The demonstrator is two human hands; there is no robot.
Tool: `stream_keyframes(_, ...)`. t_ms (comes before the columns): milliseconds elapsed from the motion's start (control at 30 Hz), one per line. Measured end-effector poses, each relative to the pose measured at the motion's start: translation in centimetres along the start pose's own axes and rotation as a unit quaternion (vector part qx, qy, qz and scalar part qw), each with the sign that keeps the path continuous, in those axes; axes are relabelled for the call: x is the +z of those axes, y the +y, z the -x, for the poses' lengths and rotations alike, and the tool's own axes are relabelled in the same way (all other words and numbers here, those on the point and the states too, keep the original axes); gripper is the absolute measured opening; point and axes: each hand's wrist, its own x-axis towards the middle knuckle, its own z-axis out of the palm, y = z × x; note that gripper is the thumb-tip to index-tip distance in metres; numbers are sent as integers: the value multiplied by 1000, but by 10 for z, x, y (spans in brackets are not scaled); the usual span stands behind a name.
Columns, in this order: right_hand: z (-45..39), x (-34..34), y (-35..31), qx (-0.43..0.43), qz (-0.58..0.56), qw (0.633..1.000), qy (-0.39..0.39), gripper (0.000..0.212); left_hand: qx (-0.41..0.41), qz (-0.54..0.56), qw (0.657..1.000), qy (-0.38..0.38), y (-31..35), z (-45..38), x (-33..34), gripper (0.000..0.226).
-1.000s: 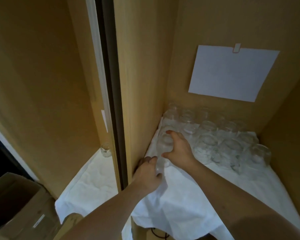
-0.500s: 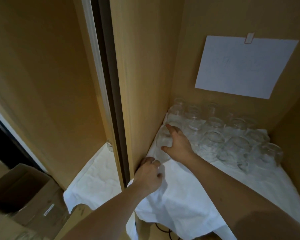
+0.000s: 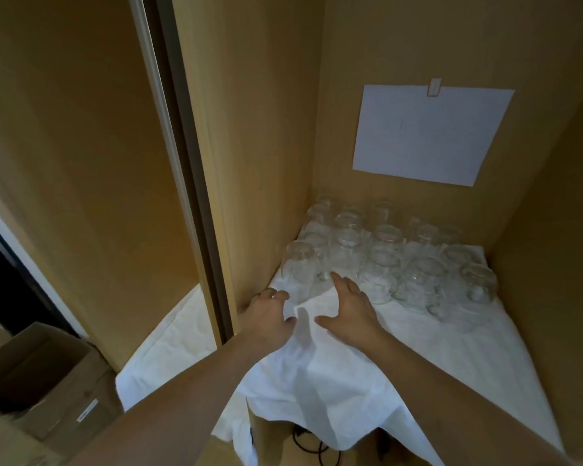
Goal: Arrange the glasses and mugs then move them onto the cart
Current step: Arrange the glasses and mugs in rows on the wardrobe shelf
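1. Right hand [image 3: 347, 307] open, fingers spread and holding nothing, just short of the glasses [image 3: 384, 260]; left hand [image 3: 268, 314] loosely open over the white cloth [image 3: 401, 358], near the wooden divider [image 3: 249, 163]
2. Nearest glass [image 3: 298, 267] stands upside down just beyond both hands; the rest crowd the back left corner of the shelf
3. A white sheet of paper [image 3: 427, 132] is clipped to the back wall; cardboard boxes [image 3: 38, 375] sit lower left
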Motion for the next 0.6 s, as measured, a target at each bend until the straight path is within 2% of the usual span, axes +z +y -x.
stream_keyframes(200, 29, -6, 12, -5, 18, 1000, -13, 98, 10, 5, 1000, 25, 20, 25, -10, 54)
stream_keyframes(400, 53, 1, 17, -19, 21, 999, -36, 95, -20, 18, 999, 31, 29, 68, -14, 53)
stream_keyframes(600, 74, 19, -7, -57, 31, 997, -50, 91, -68, 18, 997, 39, 17, 106, -15, 54)
